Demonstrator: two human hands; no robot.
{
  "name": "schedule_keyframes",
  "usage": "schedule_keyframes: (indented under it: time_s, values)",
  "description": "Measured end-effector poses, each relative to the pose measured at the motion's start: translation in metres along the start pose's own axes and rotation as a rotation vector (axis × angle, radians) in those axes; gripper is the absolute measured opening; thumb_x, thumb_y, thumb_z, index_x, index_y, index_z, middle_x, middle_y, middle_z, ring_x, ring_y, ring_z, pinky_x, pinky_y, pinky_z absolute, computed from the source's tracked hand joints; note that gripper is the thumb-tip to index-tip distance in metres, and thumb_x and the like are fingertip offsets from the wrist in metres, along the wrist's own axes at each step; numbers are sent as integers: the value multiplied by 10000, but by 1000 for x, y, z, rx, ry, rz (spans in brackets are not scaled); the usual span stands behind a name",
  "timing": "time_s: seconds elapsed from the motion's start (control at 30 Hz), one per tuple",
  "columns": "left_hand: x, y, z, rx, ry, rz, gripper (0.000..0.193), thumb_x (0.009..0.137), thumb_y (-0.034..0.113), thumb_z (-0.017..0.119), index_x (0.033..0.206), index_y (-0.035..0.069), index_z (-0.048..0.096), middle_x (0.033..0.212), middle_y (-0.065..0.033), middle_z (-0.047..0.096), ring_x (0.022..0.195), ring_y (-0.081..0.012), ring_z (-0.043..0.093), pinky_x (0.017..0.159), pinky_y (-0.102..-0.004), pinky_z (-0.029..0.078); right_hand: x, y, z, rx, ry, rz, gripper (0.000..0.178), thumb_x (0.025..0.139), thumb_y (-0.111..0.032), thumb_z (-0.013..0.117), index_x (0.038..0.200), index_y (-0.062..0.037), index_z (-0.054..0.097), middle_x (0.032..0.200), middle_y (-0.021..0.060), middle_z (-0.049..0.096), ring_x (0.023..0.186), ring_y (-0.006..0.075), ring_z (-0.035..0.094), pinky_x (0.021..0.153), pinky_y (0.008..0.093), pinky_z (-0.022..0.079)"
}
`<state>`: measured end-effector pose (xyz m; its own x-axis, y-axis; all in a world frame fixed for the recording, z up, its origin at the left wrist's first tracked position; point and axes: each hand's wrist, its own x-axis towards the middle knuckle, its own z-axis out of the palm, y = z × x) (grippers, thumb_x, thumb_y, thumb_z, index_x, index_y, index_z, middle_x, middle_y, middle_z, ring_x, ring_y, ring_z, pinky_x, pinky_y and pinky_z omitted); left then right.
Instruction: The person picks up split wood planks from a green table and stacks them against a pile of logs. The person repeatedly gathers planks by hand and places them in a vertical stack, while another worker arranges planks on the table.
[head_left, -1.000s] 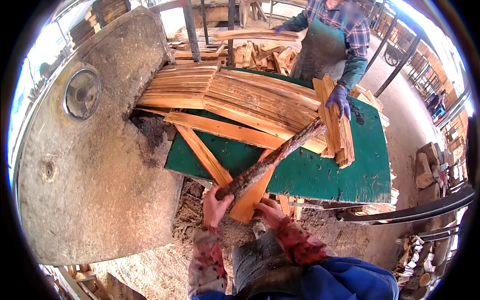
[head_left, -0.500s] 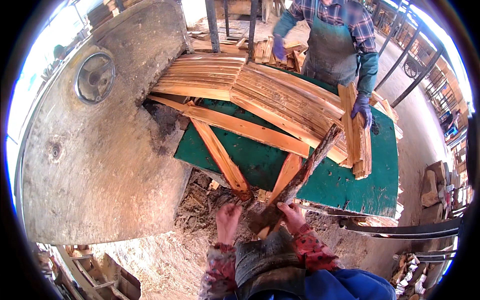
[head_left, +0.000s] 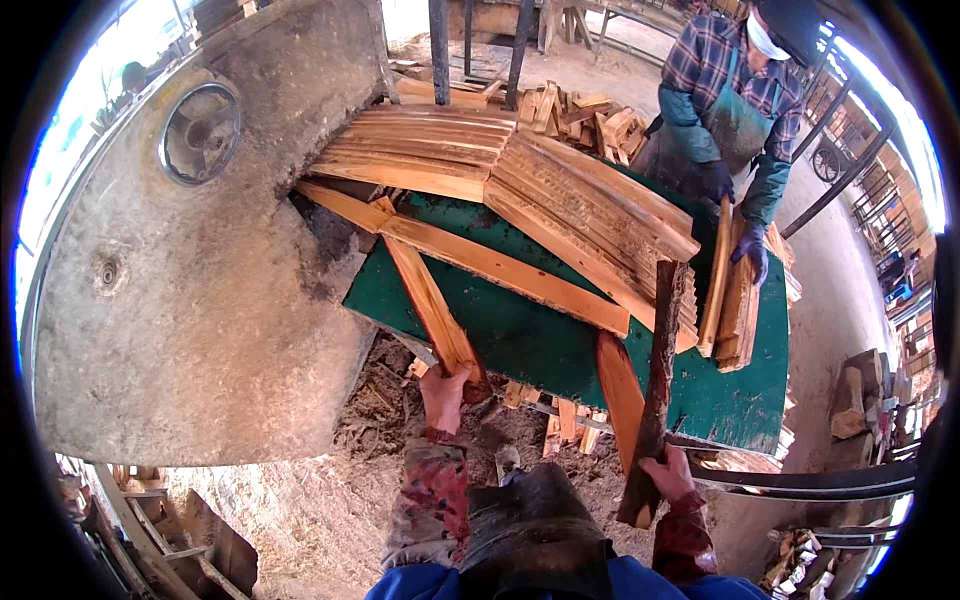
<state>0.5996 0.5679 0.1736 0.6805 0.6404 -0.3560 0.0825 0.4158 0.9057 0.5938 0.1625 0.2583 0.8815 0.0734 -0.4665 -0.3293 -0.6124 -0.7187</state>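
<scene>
My left hand [head_left: 444,400] is closed on the near end of a reddish-edged wooden board [head_left: 425,290], which slants over the edge of the green tabletop [head_left: 530,345]. My right hand [head_left: 668,474] grips a bark-covered wooden slab [head_left: 661,370] near its lower end; the slab stands nearly straight up and down in view, its far end over the table. Just left of it, a shorter board [head_left: 622,395] hangs over the table edge. A long board [head_left: 500,262] lies across the far ends of these pieces.
A big worn machine plate [head_left: 200,320] with a handwheel [head_left: 199,134] fills the left. Rows of stacked boards [head_left: 590,220] cover the table's far side. At far right, a co-worker [head_left: 735,110] in gloves handles boards [head_left: 738,300]. Bark scraps [head_left: 385,410] litter the ground.
My left hand has moved forward onto the board's near end. My right hand has shifted right, swinging the bark slab more upright. The co-worker has moved right, both hands now at the boards.
</scene>
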Motion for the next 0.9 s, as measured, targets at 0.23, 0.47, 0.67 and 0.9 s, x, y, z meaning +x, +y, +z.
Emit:
schedule_keyframes:
  time_s: [0.23,0.47,0.67,0.9]
  values:
    - [-4,49,-22,-93,-138,-110,299,845,43,649,1130,-43,623,974,-65,670,823,-167,657,727,-298,532,-38,-39,-37,246,5,-18,192,839,-87,649,997,22,655,905,27,678,811,105,616,741,281,512]
    - [-32,30,-11,-137,-331,-151,245,865,58,618,1093,-29,626,941,-57,665,814,-162,650,724,-291,529,-22,-57,-27,38,317,-347,202,825,-97,666,998,3,634,857,34,661,730,102,569,671,284,490]
    - [-105,-26,-10,55,-351,-211,158,884,105,622,960,-32,644,786,-46,661,660,-117,622,572,-275,501,-8,-57,31,-20,64,-465,239,784,-56,725,995,0,630,848,58,681,749,107,612,660,287,503]
    - [-150,-64,1,68,-389,-160,160,912,120,609,956,-27,656,774,-53,658,640,-119,609,529,-296,488,59,-113,93,-451,-22,-736,304,788,-215,693,980,-15,568,774,205,631,755,431,625,631,484,495]
